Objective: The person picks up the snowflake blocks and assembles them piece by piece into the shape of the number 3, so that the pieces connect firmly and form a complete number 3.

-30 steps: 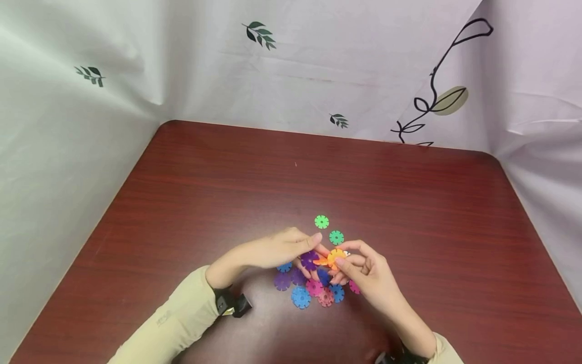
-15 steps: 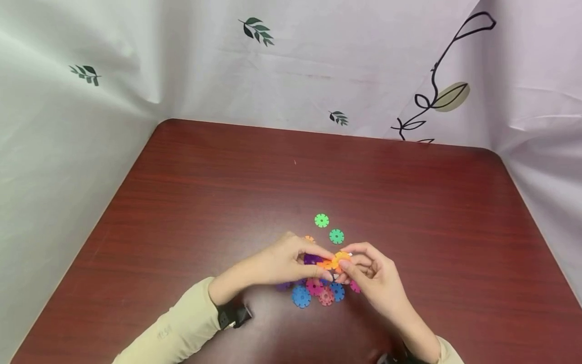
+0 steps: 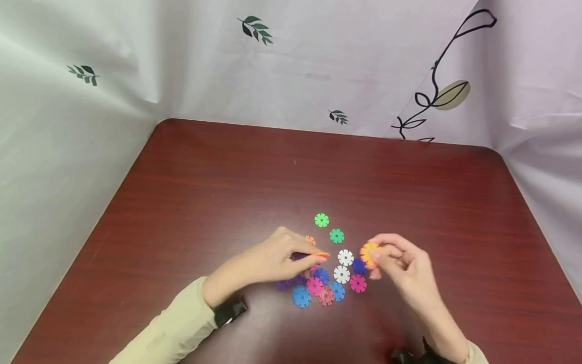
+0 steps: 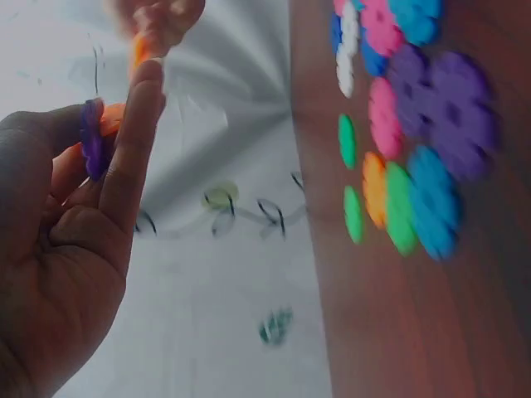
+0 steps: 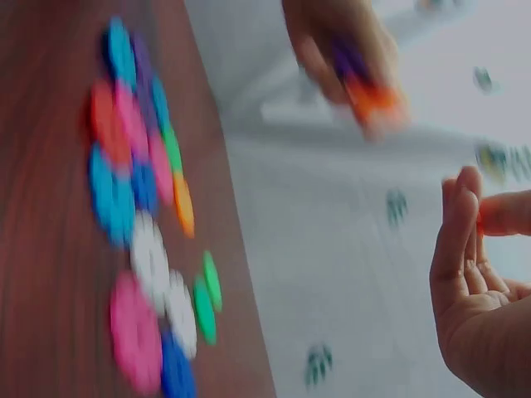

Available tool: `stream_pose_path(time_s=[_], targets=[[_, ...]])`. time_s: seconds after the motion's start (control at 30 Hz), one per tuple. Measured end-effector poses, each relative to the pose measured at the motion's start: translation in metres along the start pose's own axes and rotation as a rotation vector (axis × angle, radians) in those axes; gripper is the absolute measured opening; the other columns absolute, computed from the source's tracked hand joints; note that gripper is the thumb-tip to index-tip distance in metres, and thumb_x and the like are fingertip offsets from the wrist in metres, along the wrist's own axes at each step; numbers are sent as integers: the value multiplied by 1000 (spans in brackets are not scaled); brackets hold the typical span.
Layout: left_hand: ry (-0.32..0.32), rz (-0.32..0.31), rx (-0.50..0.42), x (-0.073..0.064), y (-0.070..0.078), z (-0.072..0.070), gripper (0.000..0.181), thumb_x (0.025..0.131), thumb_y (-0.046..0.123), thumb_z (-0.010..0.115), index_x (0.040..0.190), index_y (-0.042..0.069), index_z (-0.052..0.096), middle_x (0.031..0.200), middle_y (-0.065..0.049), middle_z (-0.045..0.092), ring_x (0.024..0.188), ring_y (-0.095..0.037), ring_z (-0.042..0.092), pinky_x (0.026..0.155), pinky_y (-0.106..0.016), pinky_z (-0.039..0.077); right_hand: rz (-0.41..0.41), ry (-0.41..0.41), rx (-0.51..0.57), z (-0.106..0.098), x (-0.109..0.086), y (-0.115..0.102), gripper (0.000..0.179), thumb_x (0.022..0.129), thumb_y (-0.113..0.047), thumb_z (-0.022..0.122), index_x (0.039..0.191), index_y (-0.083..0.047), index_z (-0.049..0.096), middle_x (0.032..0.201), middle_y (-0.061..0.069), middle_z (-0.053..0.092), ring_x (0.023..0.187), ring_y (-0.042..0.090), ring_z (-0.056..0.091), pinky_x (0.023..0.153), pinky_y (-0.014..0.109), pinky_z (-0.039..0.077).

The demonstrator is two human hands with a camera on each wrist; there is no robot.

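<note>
My left hand (image 3: 273, 257) pinches a purple notched plastic disc (image 4: 91, 143) with an orange disc (image 4: 110, 118) set crosswise against it; they look joined. In the head view only the orange edge and a bit of purple show past the fingers. To the right, my right hand (image 3: 406, 265) pinches a lighter orange disc (image 3: 369, 255) between thumb and fingers. This disc is apart from the left hand's pieces. Below and between the hands lie loose discs, among them a white disc (image 3: 341, 274), a pink disc (image 3: 358, 283) and a light blue disc (image 3: 301, 297).
Beyond the hands lie a light green disc (image 3: 321, 220) and a darker green disc (image 3: 337, 236). More discs, purple and orange, are partly hidden under the left hand. The reddish-brown table (image 3: 227, 167) is bordered by a white patterned curtain (image 3: 291, 65).
Half a second ago the hands met over the orange pieces. Now they are apart: the right hand has moved right with its orange disc, the left slightly left. Two white discs are uncovered.
</note>
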State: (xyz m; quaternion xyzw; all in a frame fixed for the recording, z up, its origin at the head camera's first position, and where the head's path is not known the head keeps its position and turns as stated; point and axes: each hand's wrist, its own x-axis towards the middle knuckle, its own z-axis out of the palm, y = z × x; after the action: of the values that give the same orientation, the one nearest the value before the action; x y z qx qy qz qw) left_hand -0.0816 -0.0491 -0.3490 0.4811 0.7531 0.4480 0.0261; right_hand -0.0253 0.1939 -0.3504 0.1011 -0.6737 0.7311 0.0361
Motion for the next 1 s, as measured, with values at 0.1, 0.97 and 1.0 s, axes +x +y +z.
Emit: stream_pose_path(time_s=[0.1,0.97,1.0], targets=[[-19,15,16,10,3,4,18,86,17,68,99,6,73,73,2,70,55,8,47,51,-5,41,-1,-116,-52,7,3,0,19,86,15,52,103,7,57,72,2,68,54,12,63,51,27,53],[-264,-533,-633,15,-20,6,25,100,20,45,104,1,61,60,-6,56,49,-15,49,47,-27,44,93,-282,-422,-3,11,22,30,90,-8,61,118,-4,54,85,6,70,71,16,68,61,32,56],[-248,-562,-633,13,-21,6,22,99,19,48,102,2,62,60,-4,54,48,-14,48,47,-24,41,61,-295,-551,-9,10,23,32,88,-12,65,119,-8,56,85,4,70,72,13,66,61,29,55]])
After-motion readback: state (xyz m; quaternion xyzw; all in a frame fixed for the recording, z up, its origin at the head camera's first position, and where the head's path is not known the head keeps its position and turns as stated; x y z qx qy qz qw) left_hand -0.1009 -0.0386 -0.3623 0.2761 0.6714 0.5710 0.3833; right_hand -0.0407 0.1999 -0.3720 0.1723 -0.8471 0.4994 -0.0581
